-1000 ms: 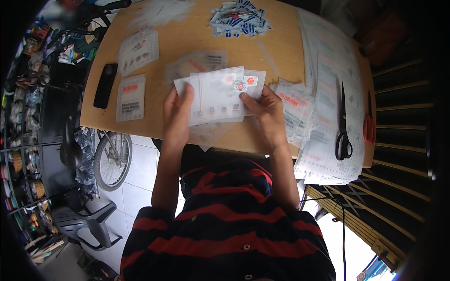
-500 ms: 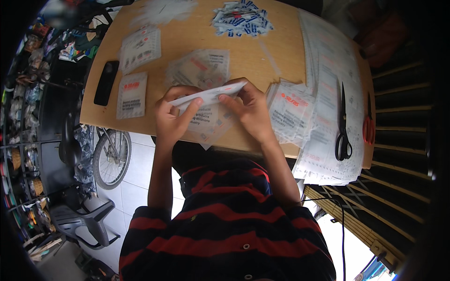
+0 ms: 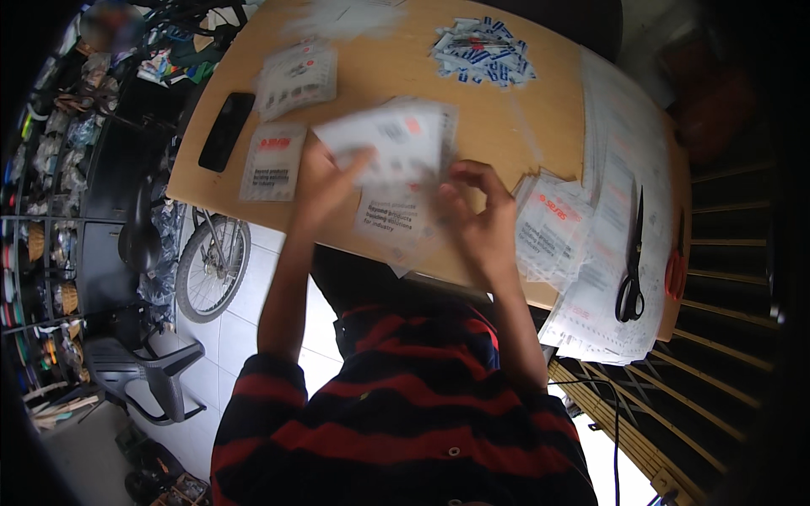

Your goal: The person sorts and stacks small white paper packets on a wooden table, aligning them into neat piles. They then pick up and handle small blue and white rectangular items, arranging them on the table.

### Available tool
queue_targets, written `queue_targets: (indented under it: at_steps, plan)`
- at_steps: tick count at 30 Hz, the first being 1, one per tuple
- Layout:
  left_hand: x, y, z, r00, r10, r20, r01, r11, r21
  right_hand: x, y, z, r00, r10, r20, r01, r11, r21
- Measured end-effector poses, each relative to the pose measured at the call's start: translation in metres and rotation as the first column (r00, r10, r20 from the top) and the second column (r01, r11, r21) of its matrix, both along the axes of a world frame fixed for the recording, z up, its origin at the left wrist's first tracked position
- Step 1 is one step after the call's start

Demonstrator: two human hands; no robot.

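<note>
My left hand (image 3: 331,184) grips the left edge of a white printed plastic bag (image 3: 392,143), thumb on top. The bag is tilted, smeared by motion, and has small red and grey print. Right of its lower corner is my right hand (image 3: 483,215), with curved fingers, a gap between thumb and forefinger, and nothing visible in them. Beneath the hands, translucent printed bags (image 3: 392,221) lie near the table's front edge, partly covered by the held bag.
On the wooden table (image 3: 557,101) are a black phone (image 3: 228,131), a printed bag (image 3: 272,164), more bags (image 3: 295,80), a pile of small blue-and-white packets (image 3: 483,55), a bag stack (image 3: 553,223), long printed sheets (image 3: 620,160), black scissors (image 3: 631,287) and red-handled scissors (image 3: 676,274).
The bag, earlier pinched by both hands and seen nearly edge-on, now lies flatter in my left hand alone. My right hand has come away from it. The whole view has shifted.
</note>
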State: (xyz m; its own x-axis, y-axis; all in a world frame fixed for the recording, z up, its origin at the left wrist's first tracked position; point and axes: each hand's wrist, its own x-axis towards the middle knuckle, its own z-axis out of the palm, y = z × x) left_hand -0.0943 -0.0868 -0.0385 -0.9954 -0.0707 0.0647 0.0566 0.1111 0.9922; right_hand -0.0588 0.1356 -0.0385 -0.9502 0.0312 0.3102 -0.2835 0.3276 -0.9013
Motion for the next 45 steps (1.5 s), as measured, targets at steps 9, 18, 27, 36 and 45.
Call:
queue_targets:
  at_steps: [9,18,27,36,45]
  plan:
    - [-0.183,-0.209,-0.023,0.99,0.138,-0.032,-0.137,0.875,-0.465,0.042,0.01,0.008,0.998,0.014,-0.062,-0.006,0.992,0.125]
    - [-0.038,-0.058,-0.004,0.919,-0.369,-0.141,0.12,0.602,-0.79,0.061,0.008,-0.001,0.998,0.055,0.006,-0.055,0.989,0.135]
    - [0.017,0.014,0.039,0.845,-0.464,0.266,0.421,0.271,-0.866,0.062,0.003,0.002,0.995,0.091,0.032,-0.096,0.947,0.305]
    - [0.021,0.014,0.033,0.838,-0.519,0.167,0.364,0.304,-0.88,0.062,0.003,0.004,0.996,0.069,0.056,-0.083,0.95,0.3]
    - [0.03,0.021,0.045,0.871,-0.459,0.174,0.41,0.486,-0.771,0.044,-0.011,0.0,0.999,-0.035,0.023,0.028,0.963,0.267]
